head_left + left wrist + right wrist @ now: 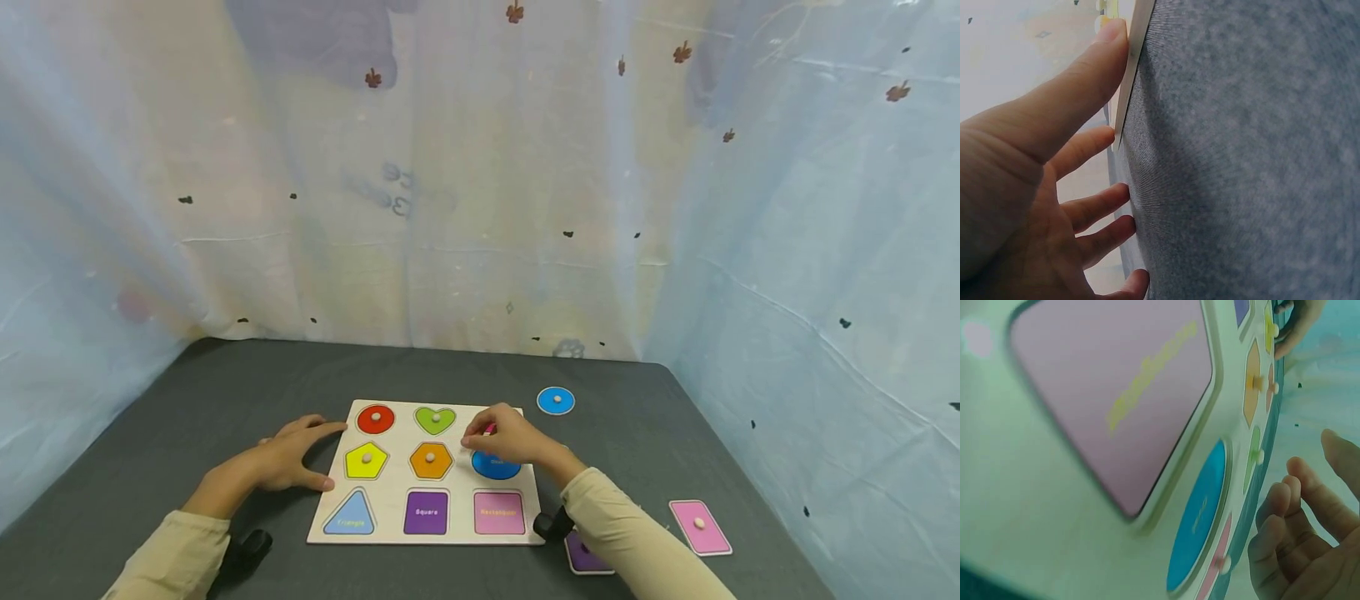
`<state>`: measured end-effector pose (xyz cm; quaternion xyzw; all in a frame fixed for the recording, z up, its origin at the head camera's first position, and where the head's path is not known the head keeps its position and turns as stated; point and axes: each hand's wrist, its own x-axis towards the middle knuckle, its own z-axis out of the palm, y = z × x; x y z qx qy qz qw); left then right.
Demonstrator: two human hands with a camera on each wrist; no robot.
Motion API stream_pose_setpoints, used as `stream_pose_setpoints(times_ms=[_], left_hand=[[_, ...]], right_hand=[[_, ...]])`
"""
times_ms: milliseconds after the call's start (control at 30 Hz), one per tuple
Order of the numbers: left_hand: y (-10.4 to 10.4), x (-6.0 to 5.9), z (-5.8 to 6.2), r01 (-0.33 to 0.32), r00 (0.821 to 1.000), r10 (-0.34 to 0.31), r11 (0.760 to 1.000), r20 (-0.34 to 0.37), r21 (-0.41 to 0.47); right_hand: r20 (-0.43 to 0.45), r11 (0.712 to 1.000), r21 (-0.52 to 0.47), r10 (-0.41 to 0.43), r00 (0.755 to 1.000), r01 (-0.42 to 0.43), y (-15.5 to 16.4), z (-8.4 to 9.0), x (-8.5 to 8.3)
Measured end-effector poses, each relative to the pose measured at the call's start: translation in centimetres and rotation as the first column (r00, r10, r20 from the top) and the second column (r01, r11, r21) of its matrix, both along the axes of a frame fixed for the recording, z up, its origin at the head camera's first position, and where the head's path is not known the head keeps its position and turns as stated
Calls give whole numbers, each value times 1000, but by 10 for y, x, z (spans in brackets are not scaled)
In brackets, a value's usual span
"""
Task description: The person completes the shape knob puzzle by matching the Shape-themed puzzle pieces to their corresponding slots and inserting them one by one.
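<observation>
On the dark grey table [225, 392] lies a wooden shape puzzle board [401, 533], square to the person, with both hands at it. The left hand [288, 454] rests flat at the board's left edge, fingers straight and spread, the thumb against the near side by the yellow pentagon [366, 460]; the left wrist view shows those fingertips [1113, 134] touching the board's thin edge. The right hand [510, 437] sits over the far right corner of the board, fingers curled, and seems to pinch a small pink piece [489, 429] at its tips, though little of that piece shows. Just near of this hand is the empty blue oval hollow [495, 467], and nearer again the empty pink rectangle hollow [498, 512] and purple square hollow [426, 512].

Seated in the board are a red circle [375, 419], a green heart [435, 419], an orange hexagon [431, 460] and a blue triangle [350, 514]. Off the board, a blue oval piece [556, 401] lies far right, a pink rectangle piece [700, 527] near right, and a purple piece [585, 557] partly under the right sleeve.
</observation>
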<state>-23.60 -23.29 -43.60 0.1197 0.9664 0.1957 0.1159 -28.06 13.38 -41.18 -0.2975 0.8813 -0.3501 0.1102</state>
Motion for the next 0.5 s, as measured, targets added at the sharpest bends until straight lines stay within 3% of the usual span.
stream_pose_setpoints(times_ms=[500], left_hand=[[-2, 0, -2, 13, 1000, -13, 1000, -8, 2]], right_hand=[[-47, 998, -3, -67, 997, 67, 47, -1, -10]])
